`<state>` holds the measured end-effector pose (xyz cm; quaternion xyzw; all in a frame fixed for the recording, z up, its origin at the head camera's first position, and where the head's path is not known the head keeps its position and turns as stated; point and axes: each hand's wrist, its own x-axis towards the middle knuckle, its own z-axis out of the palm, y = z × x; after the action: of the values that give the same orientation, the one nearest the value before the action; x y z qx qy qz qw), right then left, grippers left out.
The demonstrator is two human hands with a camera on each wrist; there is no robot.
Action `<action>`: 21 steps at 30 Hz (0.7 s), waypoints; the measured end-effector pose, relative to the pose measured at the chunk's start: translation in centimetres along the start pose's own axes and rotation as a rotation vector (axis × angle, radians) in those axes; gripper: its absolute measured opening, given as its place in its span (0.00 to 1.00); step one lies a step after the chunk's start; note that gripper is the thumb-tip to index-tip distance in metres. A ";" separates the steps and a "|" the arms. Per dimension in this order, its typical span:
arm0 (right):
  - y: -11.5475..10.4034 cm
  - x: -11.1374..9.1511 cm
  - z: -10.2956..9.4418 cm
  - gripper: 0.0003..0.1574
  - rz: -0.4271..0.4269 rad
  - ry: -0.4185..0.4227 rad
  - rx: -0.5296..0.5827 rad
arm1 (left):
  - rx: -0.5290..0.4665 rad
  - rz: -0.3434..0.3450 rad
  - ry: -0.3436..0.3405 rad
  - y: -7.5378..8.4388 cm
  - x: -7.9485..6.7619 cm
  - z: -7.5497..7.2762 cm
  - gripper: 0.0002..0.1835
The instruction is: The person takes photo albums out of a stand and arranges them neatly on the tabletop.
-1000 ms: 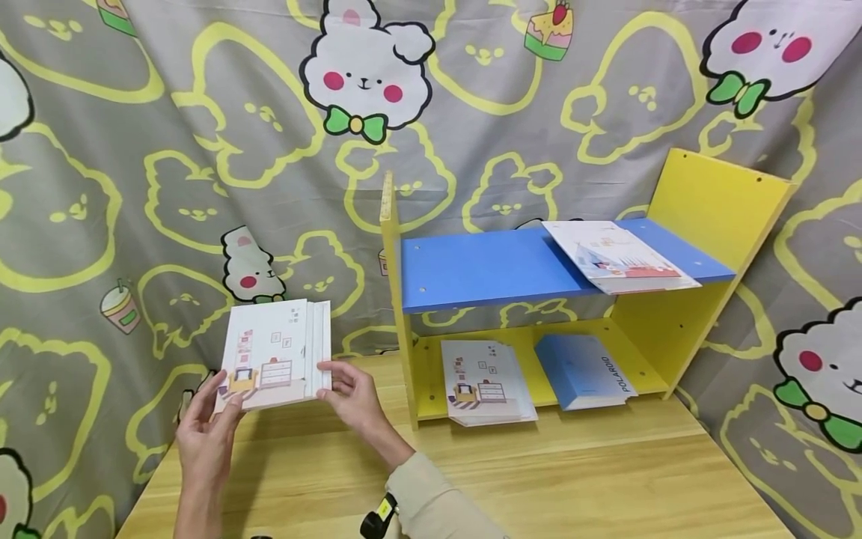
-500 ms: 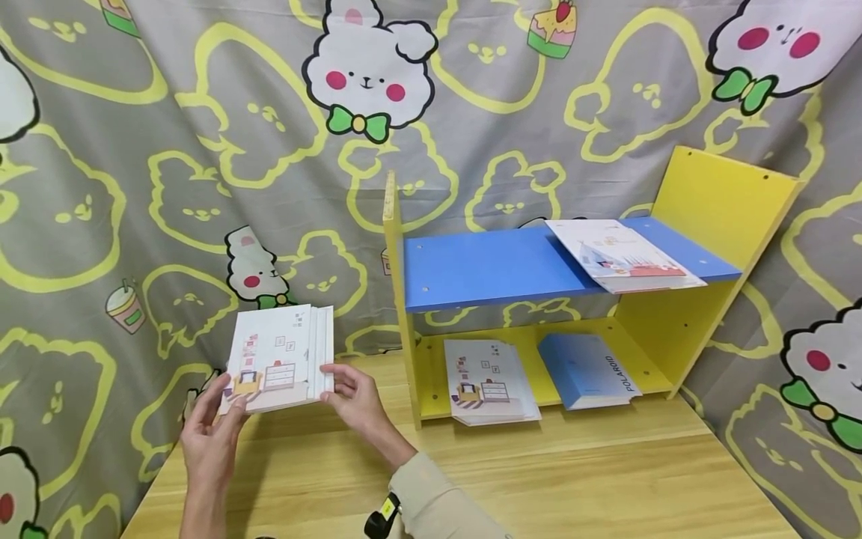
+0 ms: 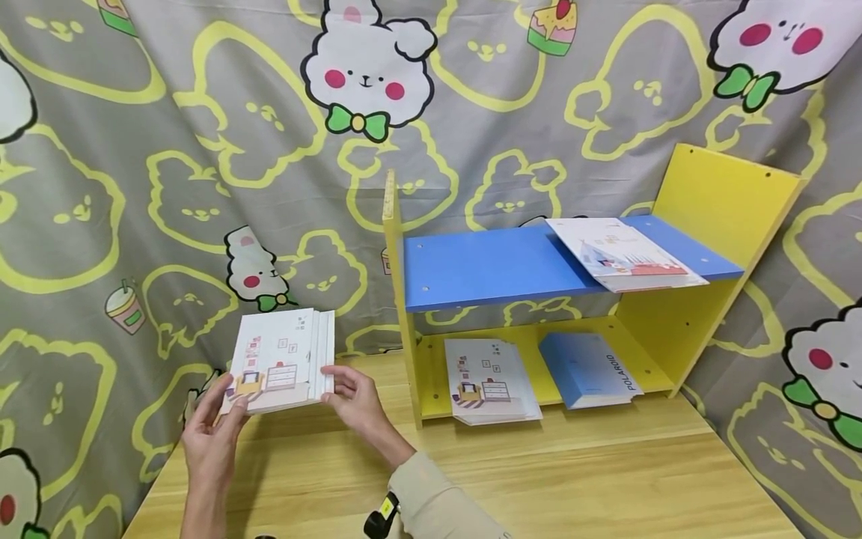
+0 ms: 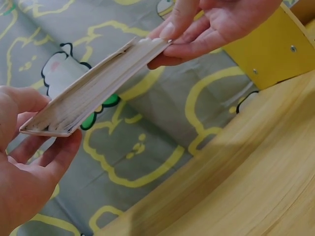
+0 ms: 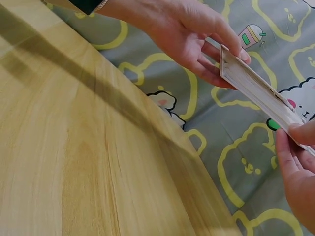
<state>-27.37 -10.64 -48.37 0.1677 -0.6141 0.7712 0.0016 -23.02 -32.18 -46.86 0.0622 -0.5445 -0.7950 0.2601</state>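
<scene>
Both hands hold a white book (image 3: pixel 272 346) in the air over the left end of the table, its cover printed with a small furnished room. My left hand (image 3: pixel 210 434) grips its lower left corner, thumb on top and fingers beneath. At the right edge, my right hand (image 3: pixel 355 395) pinches it between thumb and fingers. Seen edge-on in the left wrist view, the book (image 4: pixel 101 91) shows a page block between thin covers. In the right wrist view the book (image 5: pixel 258 91) slants down towards my right hand (image 5: pixel 301 172).
On the right stands a yellow-and-blue shelf (image 3: pixel 498 266). Its lower board carries a matching white book (image 3: pixel 481 370) and a blue book lettered POLAROID (image 3: pixel 586 370). Another illustrated book (image 3: pixel 616 254) overhangs the upper board. A patterned curtain (image 3: pixel 323 187) hangs behind the wooden table (image 3: pixel 572 471).
The held book and my left hand have shifted slightly down and to the right. Both hands keep their grip, and the books on the shelf stay in place.
</scene>
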 end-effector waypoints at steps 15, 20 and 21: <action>0.5 -0.1 0.3 0.23 0.002 0.056 -0.023 | 0.055 -0.032 0.049 -0.2 0.2 -0.3 0.26; 0.7 -0.1 0.4 0.22 -0.007 0.069 -0.032 | 0.044 -0.024 0.043 -0.4 0.3 -0.5 0.26; 0.8 -0.1 0.4 0.22 -0.006 0.073 -0.031 | 0.040 -0.023 0.045 -0.5 0.4 -0.5 0.26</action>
<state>-27.33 -11.19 -49.03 0.1410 -0.6251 0.7671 0.0288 -23.30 -32.68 -47.41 0.0917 -0.5536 -0.7853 0.2618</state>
